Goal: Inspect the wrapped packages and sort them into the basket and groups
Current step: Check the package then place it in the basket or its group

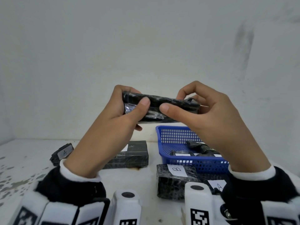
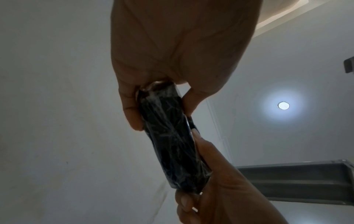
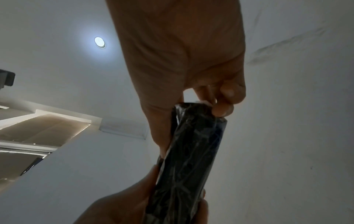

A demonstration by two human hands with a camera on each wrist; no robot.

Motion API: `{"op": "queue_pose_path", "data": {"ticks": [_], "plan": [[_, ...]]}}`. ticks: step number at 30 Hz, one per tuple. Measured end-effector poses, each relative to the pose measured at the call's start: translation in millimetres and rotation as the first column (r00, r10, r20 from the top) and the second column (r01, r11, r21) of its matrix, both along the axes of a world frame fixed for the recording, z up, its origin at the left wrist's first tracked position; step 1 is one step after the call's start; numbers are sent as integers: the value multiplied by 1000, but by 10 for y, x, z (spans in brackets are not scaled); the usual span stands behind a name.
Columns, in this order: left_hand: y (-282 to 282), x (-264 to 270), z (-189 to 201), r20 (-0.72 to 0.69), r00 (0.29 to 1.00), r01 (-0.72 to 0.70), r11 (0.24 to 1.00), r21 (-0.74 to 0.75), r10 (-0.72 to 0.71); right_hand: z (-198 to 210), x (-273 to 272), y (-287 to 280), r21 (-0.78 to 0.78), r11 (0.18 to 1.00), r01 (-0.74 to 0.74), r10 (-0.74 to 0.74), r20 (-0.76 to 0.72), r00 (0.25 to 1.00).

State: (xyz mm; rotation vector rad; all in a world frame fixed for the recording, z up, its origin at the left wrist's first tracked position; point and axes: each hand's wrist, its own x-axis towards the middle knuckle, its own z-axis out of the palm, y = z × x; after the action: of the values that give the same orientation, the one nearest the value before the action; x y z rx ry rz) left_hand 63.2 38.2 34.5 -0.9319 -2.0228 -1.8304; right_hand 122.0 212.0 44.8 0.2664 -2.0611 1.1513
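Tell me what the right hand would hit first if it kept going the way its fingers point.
The right hand points leftward along the package it grips, so it would likely meet the left hand at the other end first. Depth is hard to judge.

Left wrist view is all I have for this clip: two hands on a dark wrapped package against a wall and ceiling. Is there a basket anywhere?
Observer: Yes. The head view shows a blue basket on the table, below the right hand.
Operator: Anything in it?
Observer: Several dark wrapped packages lie inside.
Operator: Any labels outside the basket?
Observer: A package in front of the basket has a white label reading B.
Operator: And the held package?
Observer: The held package is level, between the left hand and the right hand; no label shows on it.
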Motion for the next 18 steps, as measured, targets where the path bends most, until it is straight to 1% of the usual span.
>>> {"op": "queue_pose_path", "data": {"ticks": [2,4,5,10,12,16,18], "plan": [[42,-52,27,43,998,-40,999,-19,41,2,-1,-1,5,1000,7,-7,-7,1000],[59,-86,64,127,988,-93,996,-3,92,15,5,-3,14,1000,8,-8,-15,1000],[50,-76,66,138,985,-106,994,-3,105,24,15,-1,7,1000,-3,3,-17,1000],[-57,-20,25,70,997,-35,996,77,30,67,93,75,-70,988,-134,135,4,991],[-57,-12,50,68,998,-11,997,73,6,71,104,108,-112,982,-155,157,17,987],[-75,-34,43,41,999,-13,994,110,8,60,74,95,-91,989,-114,117,32,993],[-69,-25,48,47,999,16,993,120,-22,59,73,95,-65,994,-91,93,26,995]]}}
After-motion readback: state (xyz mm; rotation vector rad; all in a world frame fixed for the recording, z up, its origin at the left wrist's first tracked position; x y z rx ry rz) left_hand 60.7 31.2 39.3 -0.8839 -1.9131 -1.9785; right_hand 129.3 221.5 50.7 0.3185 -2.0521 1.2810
